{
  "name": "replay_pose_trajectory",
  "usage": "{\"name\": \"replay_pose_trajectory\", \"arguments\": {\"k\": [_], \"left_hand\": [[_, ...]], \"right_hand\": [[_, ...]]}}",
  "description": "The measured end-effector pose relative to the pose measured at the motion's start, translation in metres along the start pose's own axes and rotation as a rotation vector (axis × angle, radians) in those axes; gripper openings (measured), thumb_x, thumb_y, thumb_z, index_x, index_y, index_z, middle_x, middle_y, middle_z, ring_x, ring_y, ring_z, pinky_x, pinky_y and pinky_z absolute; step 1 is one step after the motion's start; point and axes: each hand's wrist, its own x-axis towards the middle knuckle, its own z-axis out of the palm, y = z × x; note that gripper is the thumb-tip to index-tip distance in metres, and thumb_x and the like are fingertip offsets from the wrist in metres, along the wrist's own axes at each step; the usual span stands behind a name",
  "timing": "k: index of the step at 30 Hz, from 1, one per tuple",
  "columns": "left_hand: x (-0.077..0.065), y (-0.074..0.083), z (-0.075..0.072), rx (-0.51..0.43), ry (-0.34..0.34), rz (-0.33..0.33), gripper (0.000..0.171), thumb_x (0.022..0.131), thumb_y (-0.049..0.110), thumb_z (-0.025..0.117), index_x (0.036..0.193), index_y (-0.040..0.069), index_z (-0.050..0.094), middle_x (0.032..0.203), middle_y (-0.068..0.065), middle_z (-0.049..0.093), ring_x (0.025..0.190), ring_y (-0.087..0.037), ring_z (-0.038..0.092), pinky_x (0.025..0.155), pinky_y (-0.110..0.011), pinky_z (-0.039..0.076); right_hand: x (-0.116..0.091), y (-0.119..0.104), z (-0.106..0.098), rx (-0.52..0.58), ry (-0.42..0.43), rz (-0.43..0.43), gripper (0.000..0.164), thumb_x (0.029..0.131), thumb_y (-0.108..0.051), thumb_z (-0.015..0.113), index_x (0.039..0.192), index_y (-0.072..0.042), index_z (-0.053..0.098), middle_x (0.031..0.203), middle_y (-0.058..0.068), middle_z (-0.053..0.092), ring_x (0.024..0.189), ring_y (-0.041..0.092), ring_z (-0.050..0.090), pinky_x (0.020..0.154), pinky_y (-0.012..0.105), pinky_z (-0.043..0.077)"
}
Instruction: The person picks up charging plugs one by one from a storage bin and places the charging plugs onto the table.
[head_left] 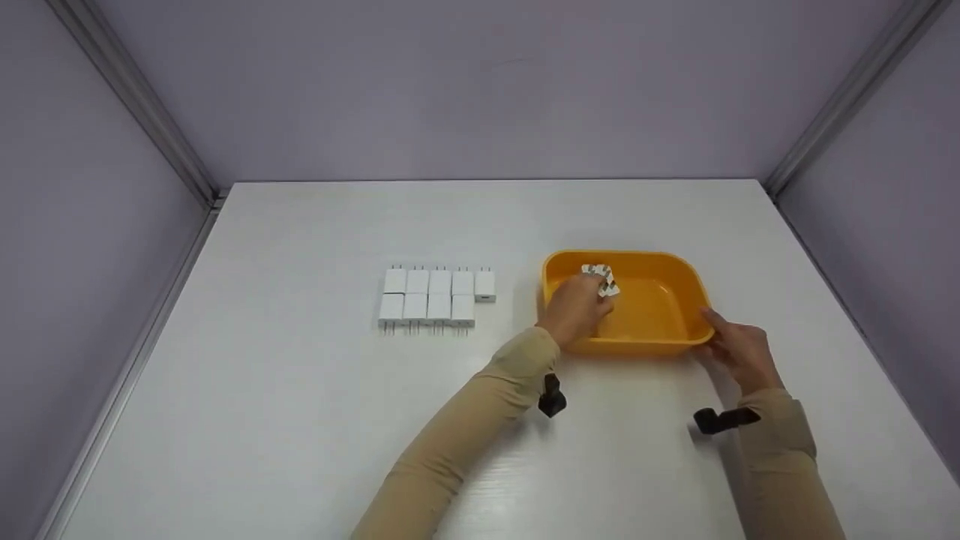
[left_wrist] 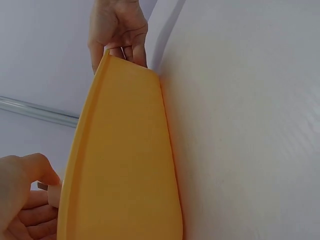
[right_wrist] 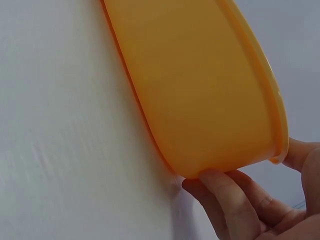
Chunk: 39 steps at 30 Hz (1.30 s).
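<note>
My left hand (head_left: 576, 306) reaches over the left part of a yellow plastic bin (head_left: 641, 346) and pinches a small white charger plug (left_wrist: 54, 195), which shows a metal prong in the left wrist view. Beyond those fingers, a small cluster of white pieces with dark marks (head_left: 598, 276) is partly covered by the hand; what they are, I cannot tell. At the bin's right end, my right hand (head_left: 742, 351) grips the rim with the thumb on top, fingers (right_wrist: 232, 197) against the outer wall. The bin rests on the white table.
Left of the bin, several white charger plugs (head_left: 428, 294) lie side by side in two rows, prongs pointing outward. A single plug (head_left: 485, 286) ends the far row. Pale walls (head_left: 480, 90) enclose the white table (head_left: 247, 420) at the back and sides.
</note>
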Motion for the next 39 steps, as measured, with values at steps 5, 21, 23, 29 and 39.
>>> {"name": "replay_pose_trajectory", "arguments": {"k": [5, 21, 23, 29, 39], "left_hand": [[0.002, -0.004, -0.007, 0.005, 0.035, -0.003, 0.023, 0.094, 0.024, 0.060, 0.107, 0.007, 0.068, 0.100, -0.003, 0.073, 0.081, -0.012, 0.066, 0.073, -0.017, 0.054], [0.004, -0.022, -0.033, 0.034, 0.147, 0.068, 0.022, 0.094, 0.015, 0.057, 0.106, 0.001, 0.069, 0.105, -0.012, 0.071, 0.081, -0.011, 0.062, 0.076, -0.021, 0.055], [0.004, -0.025, -0.037, 0.025, 0.160, 0.053, 0.026, 0.095, 0.016, 0.057, 0.112, 0.000, 0.067, 0.110, -0.013, 0.070, 0.091, -0.016, 0.067, 0.080, -0.023, 0.057], [0.006, -0.037, -0.044, 0.030, 0.213, 0.018, 0.028, 0.095, 0.019, 0.058, 0.114, 0.001, 0.066, 0.109, -0.012, 0.068, 0.098, -0.019, 0.067, 0.083, -0.022, 0.057], [0.005, -0.054, -0.053, -0.022, 0.250, -0.040, 0.029, 0.095, 0.020, 0.057, 0.115, 0.000, 0.065, 0.113, -0.013, 0.067, 0.101, -0.020, 0.067, 0.088, -0.025, 0.057]], "right_hand": [[-0.003, -0.001, -0.001, 0.030, -0.013, -0.017, 0.074, 0.079, -0.057, 0.068, 0.128, -0.004, 0.054, 0.073, -0.014, 0.064, 0.072, 0.006, 0.057, 0.069, 0.015, 0.051], [-0.001, -0.001, -0.002, 0.055, -0.025, -0.054, 0.041, 0.079, -0.053, 0.071, 0.094, -0.015, 0.069, 0.072, -0.012, 0.066, 0.069, 0.006, 0.058, 0.069, 0.015, 0.054], [0.001, -0.001, -0.002, 0.041, -0.020, -0.053, 0.039, 0.079, -0.054, 0.071, 0.090, -0.017, 0.070, 0.071, -0.012, 0.065, 0.068, 0.006, 0.058, 0.068, 0.015, 0.053], [0.003, -0.001, -0.001, -0.043, 0.010, -0.004, 0.088, 0.076, -0.063, 0.067, 0.137, -0.002, 0.050, 0.074, -0.016, 0.062, 0.074, 0.004, 0.056, 0.070, 0.013, 0.052], [-0.001, 0.001, -0.009, 0.039, -0.021, -0.034, 0.055, 0.080, -0.054, 0.070, 0.114, -0.011, 0.063, 0.077, -0.017, 0.066, 0.075, 0.002, 0.059, 0.073, 0.013, 0.053]]}}
